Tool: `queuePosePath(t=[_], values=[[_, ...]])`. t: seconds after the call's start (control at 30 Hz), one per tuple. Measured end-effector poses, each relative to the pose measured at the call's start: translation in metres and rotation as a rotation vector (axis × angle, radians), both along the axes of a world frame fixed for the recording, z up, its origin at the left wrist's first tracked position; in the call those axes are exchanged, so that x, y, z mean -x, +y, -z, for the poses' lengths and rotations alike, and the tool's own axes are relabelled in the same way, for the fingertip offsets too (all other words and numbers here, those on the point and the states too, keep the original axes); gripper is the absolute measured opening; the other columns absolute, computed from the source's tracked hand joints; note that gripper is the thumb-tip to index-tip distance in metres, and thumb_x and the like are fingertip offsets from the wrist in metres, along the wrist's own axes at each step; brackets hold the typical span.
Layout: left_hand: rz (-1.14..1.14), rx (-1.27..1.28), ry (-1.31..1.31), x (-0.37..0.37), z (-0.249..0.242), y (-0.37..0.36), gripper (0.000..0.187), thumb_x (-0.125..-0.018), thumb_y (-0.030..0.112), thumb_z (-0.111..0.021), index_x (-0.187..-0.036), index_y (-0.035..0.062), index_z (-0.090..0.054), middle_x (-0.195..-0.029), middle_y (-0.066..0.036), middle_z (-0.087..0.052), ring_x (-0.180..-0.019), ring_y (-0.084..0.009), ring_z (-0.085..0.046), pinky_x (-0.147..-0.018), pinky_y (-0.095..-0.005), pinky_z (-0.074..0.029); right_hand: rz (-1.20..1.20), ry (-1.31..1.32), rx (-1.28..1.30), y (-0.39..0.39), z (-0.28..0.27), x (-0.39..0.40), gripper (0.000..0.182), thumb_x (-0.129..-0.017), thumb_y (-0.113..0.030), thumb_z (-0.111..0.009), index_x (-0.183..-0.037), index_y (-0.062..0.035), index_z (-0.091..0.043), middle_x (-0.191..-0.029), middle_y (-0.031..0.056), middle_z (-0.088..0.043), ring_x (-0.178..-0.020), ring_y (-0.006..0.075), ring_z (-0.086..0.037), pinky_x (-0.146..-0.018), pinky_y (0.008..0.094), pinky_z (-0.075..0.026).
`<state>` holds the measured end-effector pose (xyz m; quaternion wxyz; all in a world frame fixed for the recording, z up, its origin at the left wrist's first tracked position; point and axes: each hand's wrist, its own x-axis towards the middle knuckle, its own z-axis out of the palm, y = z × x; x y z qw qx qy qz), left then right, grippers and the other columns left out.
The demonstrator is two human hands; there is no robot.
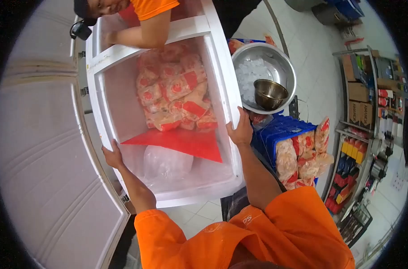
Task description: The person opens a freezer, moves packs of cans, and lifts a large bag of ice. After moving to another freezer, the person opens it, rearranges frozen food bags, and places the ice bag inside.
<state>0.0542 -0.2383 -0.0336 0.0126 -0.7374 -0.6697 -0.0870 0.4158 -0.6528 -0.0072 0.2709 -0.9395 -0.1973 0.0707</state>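
Observation:
A white chest freezer (219,67) stands in front of me with its top open. My left hand (113,155) grips its left rim, and my right hand (240,129) holds the right rim, fingers curled over the edge. Inside, at the far end, lie several clear bags of pale food with red printing (172,87). A red divider panel (177,142) leans across the middle. On the near side of it sits a whitish, translucent plastic bag (165,163); its contents cannot be made out.
A co-worker's arm (143,36) reaches into the freezer's far section. To the right, a steel basin (287,67) holds ice and a smaller metal bowl (270,94). Beside it is a blue crate (275,134) with more bags (305,163). Raised lids (42,157) stand left; shelves (354,121) line the right.

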Motion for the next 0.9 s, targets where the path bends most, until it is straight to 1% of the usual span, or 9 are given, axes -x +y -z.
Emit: queuePosePath(t=[0.1,0.27,0.37,0.47,0.53,0.57,0.63,0.83,0.9], values=[[-0.006,-0.031,-0.016,-0.003,-0.004,-0.004,0.073,-0.085,0.064,-0.060,-0.125,0.0042,-0.055,-0.113,-0.021,-0.068,-0.102,-0.0419,-0.065,-0.085,-0.0511,-0.050,-0.003,-0.006,0.017,0.001,0.002,0.000,0.071,-0.077,-0.026,-0.066,-0.142,-0.0131,-0.040,-0.118,0.0195,-0.053,-0.109,0.0406,-0.057,-0.088,0.0497,-0.050],[-0.071,0.035,0.001,-0.006,-0.007,-0.004,0.073,-0.085,0.065,-0.059,-0.127,0.0049,-0.054,-0.117,-0.020,-0.066,-0.103,-0.0422,-0.064,-0.085,-0.0522,-0.050,-0.010,-0.001,0.034,0.001,0.000,0.002,0.071,-0.077,-0.024,-0.065,-0.141,-0.0108,-0.041,-0.121,0.0203,-0.053,-0.111,0.0409,-0.056,-0.087,0.0495,-0.051],[-0.082,-0.004,0.056,0.007,0.008,0.001,0.073,-0.085,0.066,-0.059,-0.125,0.0054,-0.055,-0.116,-0.020,-0.067,-0.102,-0.0419,-0.065,-0.085,-0.0527,-0.050,-0.027,0.015,0.030,0.004,-0.004,0.002,0.071,-0.077,-0.024,-0.065,-0.142,-0.0102,-0.040,-0.123,0.0207,-0.053,-0.113,0.0413,-0.056,-0.089,0.0499,-0.050],[-0.017,-0.005,-0.027,-0.001,-0.007,-0.002,0.072,-0.085,0.066,-0.058,-0.124,0.0055,-0.057,-0.113,-0.020,-0.068,-0.098,-0.0420,-0.066,-0.083,-0.0526,-0.051,-0.026,0.019,0.006,0.007,-0.005,0.001,0.071,-0.077,-0.024,-0.064,-0.142,-0.0100,-0.040,-0.124,0.0211,-0.053,-0.114,0.0418,-0.055,-0.092,0.0502,-0.048],[-0.046,0.001,0.007,-0.002,-0.008,-0.004,0.072,-0.085,0.065,-0.059,-0.124,0.0054,-0.057,-0.113,-0.021,-0.067,-0.099,-0.0417,-0.066,-0.083,-0.0520,-0.051,-0.007,0.054,0.051,0.008,-0.007,0.003,0.074,-0.077,-0.022,-0.063,-0.144,-0.0050,-0.037,-0.128,0.0231,-0.051,-0.120,0.0417,-0.052,-0.100,0.0484,-0.044],[-0.059,0.002,0.044,-0.004,-0.009,-0.003,0.072,-0.085,0.065,-0.059,-0.124,0.0052,-0.057,-0.113,-0.022,-0.067,-0.099,-0.0414,-0.066,-0.083,-0.0513,-0.052,-0.020,0.045,0.046,0.007,-0.005,0.002,0.074,-0.077,-0.022,-0.063,-0.144,-0.0050,-0.037,-0.128,0.0231,-0.051,-0.120,0.0417,-0.052,-0.100,0.0484,-0.044],[-0.048,-0.025,0.033,0.001,-0.004,-0.001,0.072,-0.085,0.065,-0.060,-0.125,0.0049,-0.057,-0.113,-0.022,-0.067,-0.099,-0.0411,-0.066,-0.083,-0.0506,-0.052,-0.063,-0.110,-0.026,0.004,0.001,0.003,0.071,-0.077,-0.023,-0.063,-0.143,-0.0082,-0.039,-0.125,0.0215,-0.053,-0.115,0.0421,-0.055,-0.095,0.0497,-0.047],[-0.015,-0.121,0.018,0.004,0.002,-0.002,0.074,-0.085,0.064,-0.060,-0.127,0.0032,-0.057,-0.113,-0.023,-0.067,-0.099,-0.0403,-0.066,-0.084,-0.0482,-0.052,-0.017,-0.014,0.015,0.005,0.000,0.006,0.072,-0.077,-0.022,-0.064,-0.143,-0.0080,-0.039,-0.125,0.0218,-0.053,-0.116,0.0419,-0.054,-0.096,0.0492,-0.046],[-0.004,-0.146,-0.008,0.001,-0.003,-0.003,0.074,-0.085,0.063,-0.061,-0.128,0.0028,-0.057,-0.114,-0.023,-0.067,-0.100,-0.0401,-0.066,-0.085,-0.0478,-0.052,-0.032,-0.056,0.003,0.006,0.001,0.006,0.072,-0.077,-0.022,-0.064,-0.143,-0.0078,-0.039,-0.124,0.0219,-0.054,-0.116,0.0418,-0.054,-0.097,0.0493,-0.046]])
